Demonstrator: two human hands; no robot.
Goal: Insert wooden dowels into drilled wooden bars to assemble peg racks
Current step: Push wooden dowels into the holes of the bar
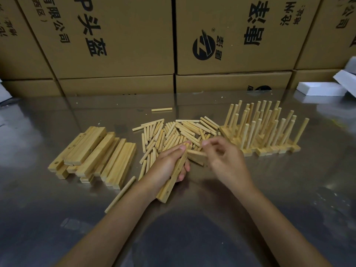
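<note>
Drilled bar (174, 175): gripped in left hand (169, 162), fingers curled round it, thumb laid along the top; held tilted, lower end toward the near edge of the tabletop (250, 218), several holes showing along its face; located mid-tabletop, just in front of the loose dowels.

Second wooden piece (196, 156): lay crosswise between the two hands, touching the upper end of the held bar; partly hidden by the right hand (223, 157).

Right hand: fingers curled, fingertips pinched together above the crosswise piece; blurred, so could not tell whether a dowel was held.

Loose dowels (173, 134): heaped flat, mid-tabletop, just beyond the hands.

Single dowel (120, 194): lay alone, near the left forearm, pointing toward the near left corner.

Another stray dowel (161, 109): lay apart from the heap, toward the far edge.

Undrilled and drilled bars, stacked (94, 155): piled flat, left of the heap, toward the left edge.

Finished peg racks (262, 132): grouped right of the heap, pegs standing upright or slightly leaning.

White foam blocks (319, 88): rested at the far right corner.

Cardboard cartons (173, 45): stacked along the far edge, printed with black characters and a round logo.
</note>
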